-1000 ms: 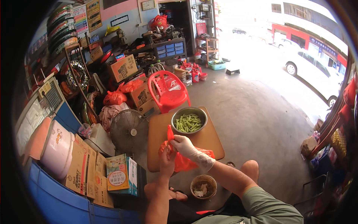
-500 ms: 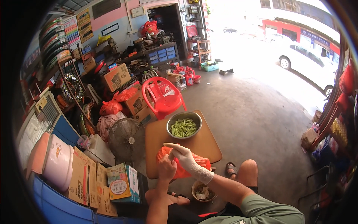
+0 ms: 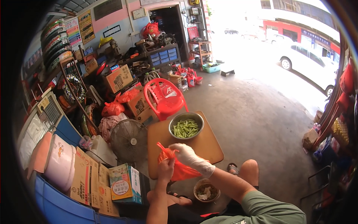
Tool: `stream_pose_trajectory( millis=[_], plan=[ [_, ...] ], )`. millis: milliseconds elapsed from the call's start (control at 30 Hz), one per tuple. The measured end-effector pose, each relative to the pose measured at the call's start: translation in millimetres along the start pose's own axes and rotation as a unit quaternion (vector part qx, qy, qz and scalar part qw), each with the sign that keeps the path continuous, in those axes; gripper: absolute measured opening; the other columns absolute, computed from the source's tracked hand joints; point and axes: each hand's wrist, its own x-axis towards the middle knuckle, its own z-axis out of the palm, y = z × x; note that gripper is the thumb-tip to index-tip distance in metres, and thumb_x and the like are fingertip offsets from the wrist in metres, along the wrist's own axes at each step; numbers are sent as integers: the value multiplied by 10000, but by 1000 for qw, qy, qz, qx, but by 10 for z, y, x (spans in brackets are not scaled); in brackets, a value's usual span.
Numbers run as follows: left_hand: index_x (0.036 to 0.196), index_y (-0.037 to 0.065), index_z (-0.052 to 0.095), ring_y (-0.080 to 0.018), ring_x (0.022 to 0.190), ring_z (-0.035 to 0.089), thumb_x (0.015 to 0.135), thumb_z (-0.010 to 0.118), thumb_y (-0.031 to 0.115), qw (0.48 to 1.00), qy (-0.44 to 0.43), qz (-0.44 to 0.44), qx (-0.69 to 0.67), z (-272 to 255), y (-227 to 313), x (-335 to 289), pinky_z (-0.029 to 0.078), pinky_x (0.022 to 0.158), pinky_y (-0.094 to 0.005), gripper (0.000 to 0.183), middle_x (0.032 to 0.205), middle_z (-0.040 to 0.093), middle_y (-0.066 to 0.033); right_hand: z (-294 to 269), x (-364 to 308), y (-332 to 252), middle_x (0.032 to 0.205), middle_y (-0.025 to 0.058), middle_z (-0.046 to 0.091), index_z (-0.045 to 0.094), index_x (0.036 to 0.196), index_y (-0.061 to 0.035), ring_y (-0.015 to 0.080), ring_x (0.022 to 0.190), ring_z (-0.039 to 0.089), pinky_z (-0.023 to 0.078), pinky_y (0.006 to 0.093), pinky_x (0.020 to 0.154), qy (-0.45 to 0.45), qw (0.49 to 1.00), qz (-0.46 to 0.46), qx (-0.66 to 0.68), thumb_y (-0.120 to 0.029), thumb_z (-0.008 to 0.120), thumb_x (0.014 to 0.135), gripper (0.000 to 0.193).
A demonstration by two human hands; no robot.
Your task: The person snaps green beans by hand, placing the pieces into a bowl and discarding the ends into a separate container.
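Note:
A red plastic bag (image 3: 185, 170) lies at the near edge of the low brown table (image 3: 209, 143). My bare left hand (image 3: 166, 169) is closed on the bag's left side, with a red tip of it standing up above the fist. On my right hand (image 3: 189, 158) is a white glove, its fingers bent and closed on the bag's upper edge close to the left hand. What is inside the bag is hidden. Just beyond my hands, a metal bowl (image 3: 201, 131) stands on the table, holding cut green bean pods (image 3: 185, 128).
Below the table's near edge, a small bin (image 3: 197, 198) with scraps stands between my feet. A red plastic chair (image 3: 167, 106) is at the table's far side. To the left are a floor fan (image 3: 129, 140) and cardboard boxes (image 3: 86, 179). A white car (image 3: 309, 61) is outside.
My gloved right hand has gone from a stretched forefinger to bent fingers on the bag. The left hand has shifted from the right hand's fingers to the bag, which is pulled upward.

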Motion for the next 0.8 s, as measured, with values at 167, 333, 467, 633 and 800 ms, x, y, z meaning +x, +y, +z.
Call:
stream_pose_trajectory(
  millis=[167,333,467,633,800],
  plan=[
    [724,-45,627,-388,618,623,968,519,364,997,7,-73,15,-1,-139,70,449,580,-460,488,662,605,-245,265,-366,56,936,220,664,627,999,-17,383,889,638,506,472,797,-39,987,-59,-141,-129,571,809,227],
    [773,-28,673,-399,693,651,965,516,379,996,8,-89,23,24,-68,59,475,617,-463,477,726,635,-253,420,-400,74,879,184,641,598,927,-19,383,865,625,495,472,766,53,990,-10,-132,-121,632,810,159],
    [854,-23,696,-387,779,670,948,546,348,992,-1,-122,40,-10,-23,5,508,691,-452,411,835,675,-239,507,-412,158,891,166,656,630,921,-25,313,848,645,506,390,754,94,992,79,19,-106,652,841,115],
    [983,-13,668,-350,887,673,844,660,135,996,45,79,2,62,-56,-81,524,807,-412,204,973,693,-191,583,-258,432,884,61,687,653,911,-13,148,805,632,495,286,754,93,916,178,346,-83,601,903,88],
    [958,51,623,-325,904,644,768,670,62,994,75,84,12,68,-168,-163,501,820,-417,196,901,664,-130,499,-232,346,902,34,674,647,962,-4,119,867,613,480,238,789,44,872,261,413,-76,609,908,97]
  ],
)
